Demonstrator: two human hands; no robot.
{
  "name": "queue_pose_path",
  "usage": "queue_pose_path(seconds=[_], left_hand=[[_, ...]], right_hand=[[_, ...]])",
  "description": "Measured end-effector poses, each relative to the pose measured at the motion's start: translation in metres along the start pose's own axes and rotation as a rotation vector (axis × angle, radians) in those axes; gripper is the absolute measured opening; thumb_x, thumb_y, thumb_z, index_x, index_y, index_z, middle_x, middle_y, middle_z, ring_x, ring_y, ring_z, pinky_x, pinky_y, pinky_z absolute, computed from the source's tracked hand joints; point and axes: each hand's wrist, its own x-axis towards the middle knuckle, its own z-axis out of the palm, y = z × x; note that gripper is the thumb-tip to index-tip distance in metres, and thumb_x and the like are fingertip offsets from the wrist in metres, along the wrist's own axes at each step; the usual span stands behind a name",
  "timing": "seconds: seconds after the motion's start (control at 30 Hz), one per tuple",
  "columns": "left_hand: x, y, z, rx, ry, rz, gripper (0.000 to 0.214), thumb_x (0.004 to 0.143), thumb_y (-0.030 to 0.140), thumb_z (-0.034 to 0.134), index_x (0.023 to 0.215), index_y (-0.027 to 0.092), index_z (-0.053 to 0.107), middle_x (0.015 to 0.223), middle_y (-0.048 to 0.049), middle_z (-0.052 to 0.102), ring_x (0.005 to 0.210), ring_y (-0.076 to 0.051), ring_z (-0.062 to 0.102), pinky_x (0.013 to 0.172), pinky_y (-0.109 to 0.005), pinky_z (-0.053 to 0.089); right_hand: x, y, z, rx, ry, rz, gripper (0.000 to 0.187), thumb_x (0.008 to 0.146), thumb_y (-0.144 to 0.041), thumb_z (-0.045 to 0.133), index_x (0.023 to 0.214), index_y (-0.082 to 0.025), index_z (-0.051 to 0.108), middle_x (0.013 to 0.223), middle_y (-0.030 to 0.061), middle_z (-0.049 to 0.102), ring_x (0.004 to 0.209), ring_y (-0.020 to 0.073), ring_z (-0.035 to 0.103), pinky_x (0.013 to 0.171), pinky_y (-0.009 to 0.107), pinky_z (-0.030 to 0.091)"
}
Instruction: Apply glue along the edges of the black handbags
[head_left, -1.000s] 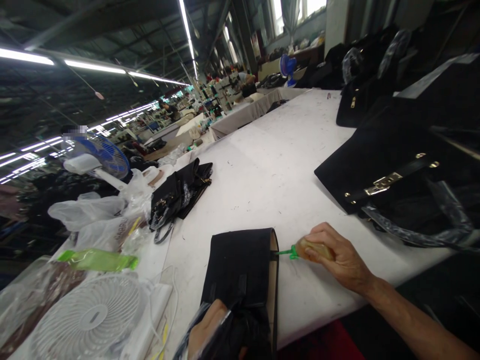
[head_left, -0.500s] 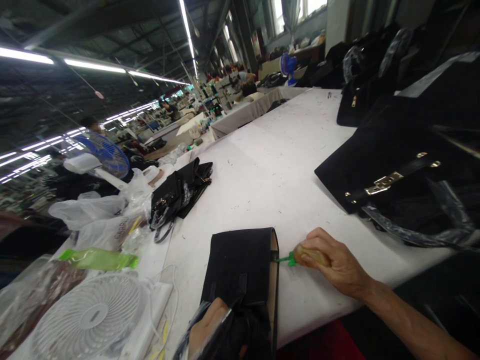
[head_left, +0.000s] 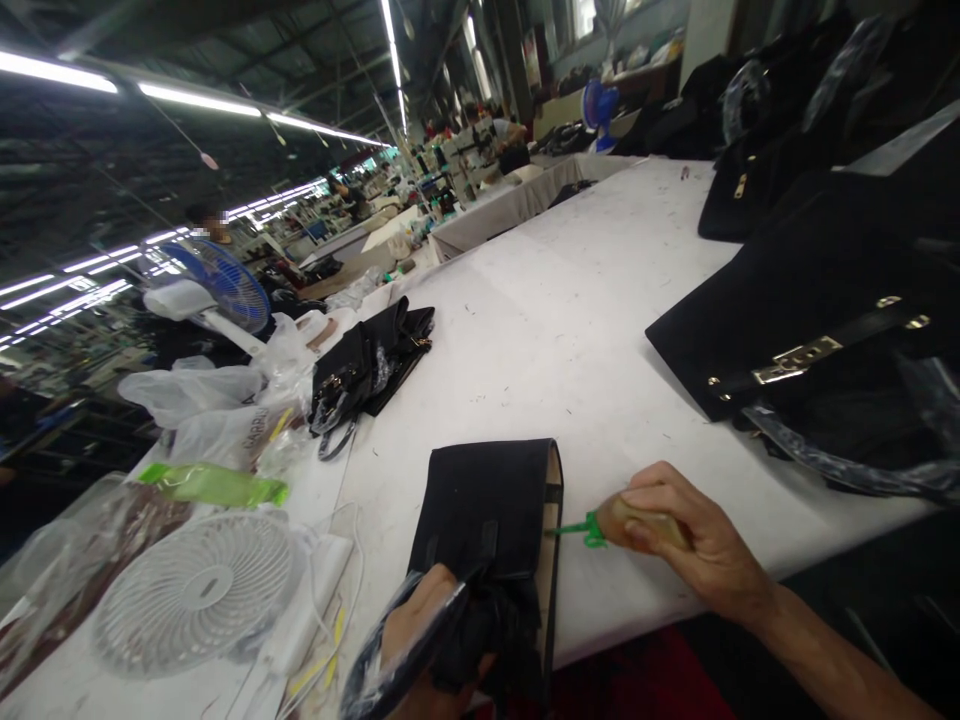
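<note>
A black handbag (head_left: 487, 505) lies flat on the white table (head_left: 570, 330) near its front edge. My right hand (head_left: 694, 545) is closed around a small amber glue bottle (head_left: 634, 522) with a green nozzle. The nozzle tip touches the bag's tan side edge. My left hand (head_left: 420, 630) grips the bag's near end, where a plastic-wrapped handle (head_left: 390, 660) sticks out toward me.
A white desk fan (head_left: 195, 590), a green bottle (head_left: 214, 485) and plastic bags (head_left: 202, 400) lie at the left. Another black bag (head_left: 367, 370) sits further back. Large black bags (head_left: 817, 320) fill the right side. A blue fan (head_left: 221, 285) stands at left rear.
The glue nozzle has slid a little nearer along the bag's side edge. The view has shifted slightly. My left hand keeps its grip on the bag.
</note>
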Motion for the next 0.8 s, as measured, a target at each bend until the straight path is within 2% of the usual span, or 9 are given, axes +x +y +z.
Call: queue_pose_path(seconds=[0.07, 0.2, 0.37, 0.5, 0.63, 0.77, 0.8], left_hand=[[0.001, -0.002, -0.002, -0.032, -0.026, 0.044, 0.013, 0.069, 0.014, 0.061, 0.068, 0.021, 0.049, 0.067, 0.0041, 0.052, 0.054, -0.009, 0.053, 0.051, -0.020, 0.039], [0.001, -0.006, -0.002, -0.066, -0.006, 0.071, 0.014, 0.071, 0.013, 0.060, 0.070, 0.022, 0.049, 0.068, 0.0041, 0.052, 0.054, -0.010, 0.053, 0.051, -0.020, 0.039], [-0.001, -0.008, -0.001, -0.060, 0.015, 0.087, 0.015, 0.074, 0.015, 0.060, 0.070, 0.022, 0.047, 0.067, 0.0039, 0.051, 0.052, -0.011, 0.052, 0.048, -0.021, 0.038], [0.004, -0.002, -0.006, -0.078, 0.022, 0.092, 0.013, 0.075, 0.017, 0.059, 0.069, 0.022, 0.048, 0.066, 0.0032, 0.053, 0.051, -0.011, 0.054, 0.048, -0.021, 0.040], [0.010, 0.006, -0.011, 0.006, 0.046, 0.084, 0.012, 0.072, 0.017, 0.058, 0.065, 0.022, 0.050, 0.063, 0.0018, 0.056, 0.050, -0.013, 0.056, 0.046, -0.022, 0.041], [0.012, 0.009, -0.013, 0.032, 0.021, 0.076, 0.011, 0.072, 0.017, 0.060, 0.064, 0.021, 0.052, 0.063, 0.0016, 0.056, 0.049, -0.012, 0.056, 0.046, -0.022, 0.042], [0.012, 0.010, -0.014, 0.046, 0.025, 0.069, 0.013, 0.073, 0.017, 0.060, 0.063, 0.021, 0.052, 0.062, 0.0018, 0.055, 0.049, -0.012, 0.056, 0.046, -0.022, 0.042]], right_hand=[[0.000, 0.002, 0.001, -0.077, 0.048, -0.006, 0.022, 0.093, -0.020, 0.062, 0.112, -0.030, 0.062, 0.099, 0.0037, 0.059, 0.085, 0.0184, 0.063, 0.072, 0.031, 0.053], [-0.002, 0.002, 0.001, 0.051, -0.106, -0.001, 0.018, 0.095, -0.021, 0.059, 0.112, -0.029, 0.060, 0.097, 0.0031, 0.058, 0.084, 0.0173, 0.063, 0.071, 0.030, 0.053], [-0.004, 0.001, 0.001, -0.056, 0.030, -0.026, 0.023, 0.094, -0.018, 0.062, 0.113, -0.028, 0.061, 0.100, 0.0030, 0.057, 0.086, 0.0163, 0.062, 0.071, 0.028, 0.052], [-0.006, -0.001, 0.000, 0.092, -0.105, -0.013, 0.020, 0.096, -0.019, 0.058, 0.113, -0.029, 0.060, 0.097, 0.0020, 0.058, 0.082, 0.0159, 0.063, 0.069, 0.028, 0.053], [-0.008, -0.004, 0.000, -0.014, 0.006, -0.020, 0.022, 0.093, -0.018, 0.063, 0.113, -0.028, 0.061, 0.101, 0.0032, 0.057, 0.086, 0.0164, 0.063, 0.070, 0.028, 0.052], [-0.008, -0.008, 0.000, 0.142, -0.153, -0.008, 0.019, 0.096, -0.019, 0.058, 0.112, -0.029, 0.059, 0.098, 0.0018, 0.057, 0.082, 0.0152, 0.063, 0.070, 0.028, 0.053], [-0.008, -0.008, 0.000, 0.153, -0.151, -0.012, 0.019, 0.097, -0.019, 0.057, 0.113, -0.029, 0.059, 0.098, 0.0018, 0.057, 0.082, 0.0152, 0.063, 0.070, 0.028, 0.053]])
